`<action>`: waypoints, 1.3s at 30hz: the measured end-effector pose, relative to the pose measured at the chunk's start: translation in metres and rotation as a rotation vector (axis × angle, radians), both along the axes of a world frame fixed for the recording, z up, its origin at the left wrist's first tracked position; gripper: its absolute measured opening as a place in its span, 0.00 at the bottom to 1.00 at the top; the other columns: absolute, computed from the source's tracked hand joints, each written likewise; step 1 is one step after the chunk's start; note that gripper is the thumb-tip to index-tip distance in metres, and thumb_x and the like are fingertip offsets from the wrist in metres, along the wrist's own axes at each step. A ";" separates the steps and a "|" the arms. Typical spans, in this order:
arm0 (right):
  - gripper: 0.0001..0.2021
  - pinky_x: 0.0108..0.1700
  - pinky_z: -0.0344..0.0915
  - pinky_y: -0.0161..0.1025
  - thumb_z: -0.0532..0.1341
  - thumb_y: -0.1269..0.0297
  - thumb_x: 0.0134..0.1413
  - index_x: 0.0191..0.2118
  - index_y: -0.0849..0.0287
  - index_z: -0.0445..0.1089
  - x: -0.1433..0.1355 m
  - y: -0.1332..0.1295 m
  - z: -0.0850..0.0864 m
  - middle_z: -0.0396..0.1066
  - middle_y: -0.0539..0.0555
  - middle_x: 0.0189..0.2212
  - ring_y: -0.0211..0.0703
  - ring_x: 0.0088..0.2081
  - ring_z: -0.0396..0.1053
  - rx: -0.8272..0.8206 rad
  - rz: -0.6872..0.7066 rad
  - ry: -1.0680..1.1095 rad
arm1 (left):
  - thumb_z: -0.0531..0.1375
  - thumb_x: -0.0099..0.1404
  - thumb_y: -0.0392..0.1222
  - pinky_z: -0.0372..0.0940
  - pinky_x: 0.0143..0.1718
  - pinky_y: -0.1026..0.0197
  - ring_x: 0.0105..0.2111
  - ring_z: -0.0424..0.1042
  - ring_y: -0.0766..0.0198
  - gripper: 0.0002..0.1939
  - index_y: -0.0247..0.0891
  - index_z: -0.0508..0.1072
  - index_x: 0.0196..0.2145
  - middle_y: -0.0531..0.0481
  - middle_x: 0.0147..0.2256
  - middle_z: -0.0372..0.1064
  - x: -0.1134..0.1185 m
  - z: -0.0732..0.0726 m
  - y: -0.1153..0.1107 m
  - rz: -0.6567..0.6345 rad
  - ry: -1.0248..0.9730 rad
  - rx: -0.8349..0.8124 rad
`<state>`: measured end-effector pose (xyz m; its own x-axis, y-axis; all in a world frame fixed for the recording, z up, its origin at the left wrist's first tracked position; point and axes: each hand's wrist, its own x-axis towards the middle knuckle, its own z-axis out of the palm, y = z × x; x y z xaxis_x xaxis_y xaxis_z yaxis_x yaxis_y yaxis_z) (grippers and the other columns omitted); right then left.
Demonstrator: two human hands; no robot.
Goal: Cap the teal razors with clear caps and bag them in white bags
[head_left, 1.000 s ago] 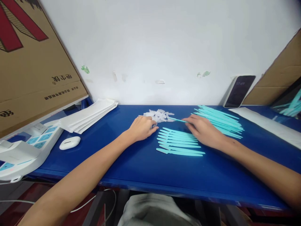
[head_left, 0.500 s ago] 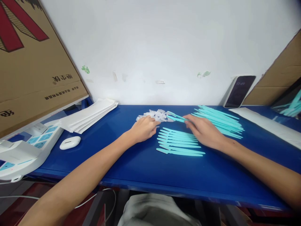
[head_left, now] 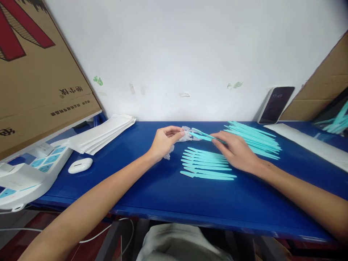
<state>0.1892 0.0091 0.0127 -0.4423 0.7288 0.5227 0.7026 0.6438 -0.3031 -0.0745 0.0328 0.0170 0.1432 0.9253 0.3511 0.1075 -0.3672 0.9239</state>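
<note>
My right hand (head_left: pixel 236 149) is closed around the handles of a couple of turquoise eyebrow razors (head_left: pixel 202 137), whose heads point left and fan slightly apart. Facing them, my left hand (head_left: pixel 165 142) pinches thumb and forefinger together at a small clear plastic cap, mostly hidden by the fingertips. Behind and below that hand lies a heap of clear caps (head_left: pixel 186 136), partly covered by it. A row of several eyebrow razors (head_left: pixel 208 167) lies side by side just in front, heads to the left. Beyond my right hand is a larger loose pile of the razors (head_left: pixel 258 139).
On the blue table (head_left: pixel 163 195), white packets (head_left: pixel 102 132), a white earbud case (head_left: pixel 80 165) and a power strip (head_left: pixel 50 166) lie left, near a cardboard box (head_left: pixel 46 79). A phone (head_left: pixel 276 105) leans on the wall at right, by a white sheet (head_left: pixel 307 141).
My left hand has lifted and turned from the cap heap, its thumb and forefinger now pinched toward the razor heads. My right hand has shifted slightly left, still holding the razors.
</note>
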 end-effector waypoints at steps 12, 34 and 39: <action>0.17 0.39 0.64 0.44 0.49 0.57 0.71 0.51 0.56 0.73 0.001 0.000 -0.001 0.74 0.56 0.36 0.49 0.37 0.71 -0.020 0.020 0.009 | 0.72 0.55 0.48 0.69 0.31 0.61 0.27 0.73 0.65 0.15 0.34 0.78 0.34 0.48 0.29 0.77 -0.001 -0.001 -0.001 -0.011 -0.069 -0.061; 0.22 0.42 0.68 0.47 0.48 0.58 0.69 0.55 0.59 0.74 0.016 0.014 -0.009 0.74 0.60 0.49 0.54 0.46 0.73 -0.164 -0.159 -0.356 | 0.57 0.70 0.49 0.53 0.45 0.55 0.21 0.66 0.67 0.15 0.39 0.81 0.36 0.57 0.19 0.68 -0.048 0.018 0.013 -0.023 0.993 0.467; 0.23 0.43 0.69 0.48 0.49 0.57 0.68 0.57 0.60 0.72 0.015 0.015 -0.008 0.73 0.60 0.52 0.55 0.49 0.72 -0.162 -0.147 -0.390 | 0.58 0.68 0.48 0.57 0.33 0.61 0.20 0.68 0.65 0.15 0.36 0.81 0.38 0.54 0.17 0.68 -0.050 0.025 0.009 -0.146 1.063 0.335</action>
<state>0.2041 0.0237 0.0043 -0.4692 0.8575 0.2109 0.8650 0.4944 -0.0859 -0.1243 0.0421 0.0421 0.6174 0.7569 0.2143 0.7176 -0.6535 0.2407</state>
